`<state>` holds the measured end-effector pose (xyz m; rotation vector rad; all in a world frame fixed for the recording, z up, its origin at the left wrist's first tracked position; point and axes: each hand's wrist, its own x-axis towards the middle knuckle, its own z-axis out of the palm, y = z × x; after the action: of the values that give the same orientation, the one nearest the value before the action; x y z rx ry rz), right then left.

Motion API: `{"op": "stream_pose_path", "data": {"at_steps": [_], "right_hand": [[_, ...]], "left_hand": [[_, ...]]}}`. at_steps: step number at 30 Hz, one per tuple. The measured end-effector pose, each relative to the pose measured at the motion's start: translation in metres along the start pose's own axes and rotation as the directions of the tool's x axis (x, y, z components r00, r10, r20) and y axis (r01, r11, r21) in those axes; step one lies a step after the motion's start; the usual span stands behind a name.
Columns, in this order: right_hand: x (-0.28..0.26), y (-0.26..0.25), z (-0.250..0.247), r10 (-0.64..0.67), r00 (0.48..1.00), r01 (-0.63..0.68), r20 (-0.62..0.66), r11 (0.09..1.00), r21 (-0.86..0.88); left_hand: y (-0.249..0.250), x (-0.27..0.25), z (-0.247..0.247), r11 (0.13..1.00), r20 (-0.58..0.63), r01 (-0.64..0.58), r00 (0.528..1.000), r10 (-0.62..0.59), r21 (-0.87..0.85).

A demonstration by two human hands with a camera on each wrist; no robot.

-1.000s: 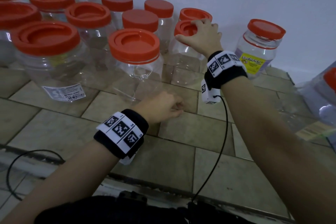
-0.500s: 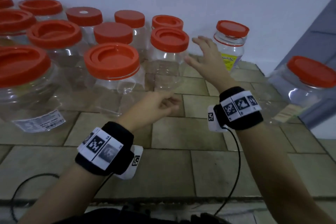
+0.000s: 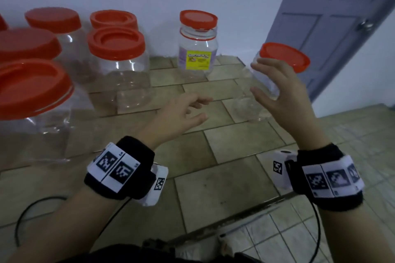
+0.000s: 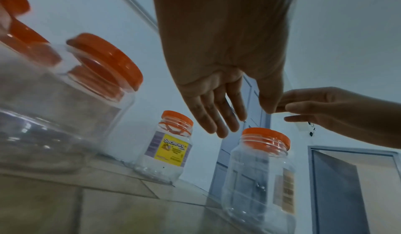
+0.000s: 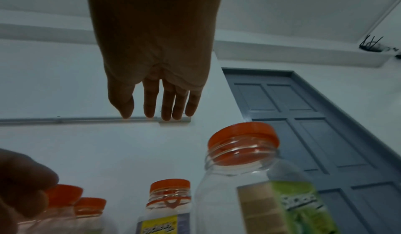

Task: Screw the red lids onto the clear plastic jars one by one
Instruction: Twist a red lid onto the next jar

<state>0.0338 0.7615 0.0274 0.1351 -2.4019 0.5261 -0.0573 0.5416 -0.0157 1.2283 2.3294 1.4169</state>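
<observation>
A clear jar (image 3: 254, 102) with a red lid (image 3: 284, 55) stands at the right end of the tiled ledge; its neck threads show below the lid (image 5: 243, 134). My right hand (image 3: 259, 80) hovers just in front of and above it, fingers spread, holding nothing. In the left wrist view this hand (image 4: 314, 107) is clear of the lid (image 4: 265, 134). My left hand (image 3: 201, 109) floats left of the jar, fingers relaxed and empty. A lidded jar with a yellow label (image 3: 197, 49) stands by the wall.
Several red-lidded clear jars (image 3: 118, 60) crowd the left and back of the ledge (image 3: 213, 177). A blue-grey door (image 3: 333, 28) stands ajar behind the right jar. The ledge drops to a tiled floor (image 3: 352, 134) at right. A black cable (image 3: 32, 209) loops near my left forearm.
My right hand let go of a lid in the back group and moved right to the jar at the ledge's end. The left hand lifted and opened. The view swung right.
</observation>
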Motion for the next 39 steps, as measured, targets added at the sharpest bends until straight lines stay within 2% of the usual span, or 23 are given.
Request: {"op": "stream_pose_path", "data": {"at_steps": [5, 10, 14, 18, 21, 27, 29, 32, 34, 39], "right_hand": [[0.004, 0.04, -0.032, -0.034, 0.999, 0.031, -0.038, 0.998, -0.061], [0.018, 0.089, -0.047, -0.033, 0.999, 0.036, 0.04, 0.996, -0.085], [0.029, 0.125, -0.041, -0.093, 0.982, 0.107, 0.163, 0.991, -0.077], [0.036, 0.142, -0.04, -0.189, 0.965, 0.196, 0.184, 0.98, -0.022], [0.039, 0.148, -0.042, -0.263, 0.952, 0.265, 0.158, 0.964, 0.007], [0.042, 0.156, -0.041, -0.384, 0.919, 0.38, 0.091, 0.923, 0.067], [0.043, 0.157, -0.042, -0.36, 0.932, 0.351, 0.042, 0.924, 0.15], [0.045, 0.16, -0.044, -0.269, 0.962, 0.273, -0.056, 0.915, 0.298], [0.046, 0.162, -0.045, -0.259, 0.959, 0.281, -0.114, 0.913, 0.294], [0.053, 0.166, -0.048, -0.25, 0.931, 0.298, -0.266, 0.941, 0.161]], "left_hand": [[0.009, 0.042, 0.029, 1.0, -0.045, -0.015, 0.999, 0.014, -0.018], [0.012, 0.084, 0.057, 1.0, -0.153, 0.008, 0.988, -0.007, 0.007], [0.011, 0.109, 0.08, 0.993, -0.141, 0.087, 0.987, -0.076, 0.077], [0.011, 0.127, 0.103, 0.979, -0.11, 0.179, 0.98, -0.168, 0.095], [0.012, 0.137, 0.118, 0.982, -0.147, 0.18, 0.974, -0.17, 0.057], [0.024, 0.145, 0.144, 0.988, -0.344, 0.158, 0.927, -0.149, -0.003], [0.026, 0.148, 0.148, 0.982, -0.39, 0.189, 0.903, -0.179, -0.015], [0.031, 0.15, 0.152, 0.969, -0.388, 0.245, 0.893, -0.229, -0.007], [0.035, 0.15, 0.154, 0.963, -0.389, 0.269, 0.887, -0.249, -0.002], [0.038, 0.147, 0.15, 0.961, -0.418, 0.276, 0.876, -0.242, 0.023]]}}
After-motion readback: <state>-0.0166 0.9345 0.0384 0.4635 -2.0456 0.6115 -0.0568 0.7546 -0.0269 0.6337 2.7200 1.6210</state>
